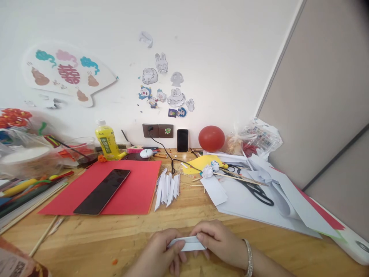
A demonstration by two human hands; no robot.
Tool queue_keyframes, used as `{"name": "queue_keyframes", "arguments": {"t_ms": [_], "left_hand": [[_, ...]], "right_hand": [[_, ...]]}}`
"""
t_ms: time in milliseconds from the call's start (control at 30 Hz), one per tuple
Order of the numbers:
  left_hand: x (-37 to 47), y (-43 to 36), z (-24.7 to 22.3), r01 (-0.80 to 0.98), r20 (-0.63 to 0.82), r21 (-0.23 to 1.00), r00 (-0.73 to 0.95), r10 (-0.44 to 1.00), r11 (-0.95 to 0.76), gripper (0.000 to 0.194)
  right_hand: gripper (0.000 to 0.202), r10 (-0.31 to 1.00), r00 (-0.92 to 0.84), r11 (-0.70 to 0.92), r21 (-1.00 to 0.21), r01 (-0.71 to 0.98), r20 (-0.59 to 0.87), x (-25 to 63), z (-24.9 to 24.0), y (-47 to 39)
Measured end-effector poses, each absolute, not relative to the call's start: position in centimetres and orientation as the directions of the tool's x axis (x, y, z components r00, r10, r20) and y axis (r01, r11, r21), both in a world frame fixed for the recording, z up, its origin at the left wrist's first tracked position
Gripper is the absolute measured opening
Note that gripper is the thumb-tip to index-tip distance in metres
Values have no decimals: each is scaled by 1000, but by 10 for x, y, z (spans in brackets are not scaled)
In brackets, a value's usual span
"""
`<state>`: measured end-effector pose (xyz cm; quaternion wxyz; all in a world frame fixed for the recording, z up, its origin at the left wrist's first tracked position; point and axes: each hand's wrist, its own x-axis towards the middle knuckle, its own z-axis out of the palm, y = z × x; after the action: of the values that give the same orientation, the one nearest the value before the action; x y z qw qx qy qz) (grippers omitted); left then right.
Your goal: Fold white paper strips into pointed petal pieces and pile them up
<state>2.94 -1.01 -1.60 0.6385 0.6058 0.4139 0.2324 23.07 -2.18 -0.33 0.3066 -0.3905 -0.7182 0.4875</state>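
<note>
Between my two hands is a small folded strip of white paper (190,244), held level just above the front of the wooden table. My left hand (165,248) pinches its left end, thumb on top and fingers beneath. At the right end my right hand (217,242) grips it with thumb and fingers; a silvery bracelet circles that wrist. Beyond the hands lies a pile of narrow folded white paper pieces (167,187). A flat white paper piece (211,190) rests to the right of that pile.
On the left, a black phone (102,192) lies on red paper (141,184), with a yellow bottle (106,140) behind. Black-handled scissors (258,192) lie on white sheets (239,204) at right. A red balloon (211,139) and an upright phone (182,140) stand by the wall.
</note>
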Motion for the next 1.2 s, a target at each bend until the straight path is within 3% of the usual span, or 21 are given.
{"name": "queue_keyframes", "arguments": {"t_ms": [167, 300, 433, 667, 867, 1033, 1200], "left_hand": [[33, -11, -14, 170, -277, 961, 564, 778, 220, 65], [32, -10, -15, 146, -329, 941, 605, 725, 305, 65], [30, -8, -18, 151, -370, 923, 608, 702, 355, 63], [34, -10, -9, 140, -343, 937, 550, 762, 321, 61], [31, -12, -6, 284, -335, 934, 472, 815, 219, 44], [27, -11, 3, 401, -342, 901, 417, 842, 167, 39], [25, -8, 5, 443, -263, 892, 359, 895, 84, 48]], "right_hand": [[24, 886, -462, 209, -919, 335, 33, 228, -4, -24], [21, 870, -456, 404, -800, 444, 187, 228, -8, -24], [29, 776, -543, 579, -703, 412, 321, 229, -13, -24], [24, 869, -456, 386, -839, 384, 191, 228, -2, -24], [21, 926, -374, 227, -866, 447, 50, 227, 5, -24], [22, 926, -374, 222, -871, 439, 48, 229, 7, -24], [17, 928, -366, 221, -895, 387, 70, 233, 5, -24]]}}
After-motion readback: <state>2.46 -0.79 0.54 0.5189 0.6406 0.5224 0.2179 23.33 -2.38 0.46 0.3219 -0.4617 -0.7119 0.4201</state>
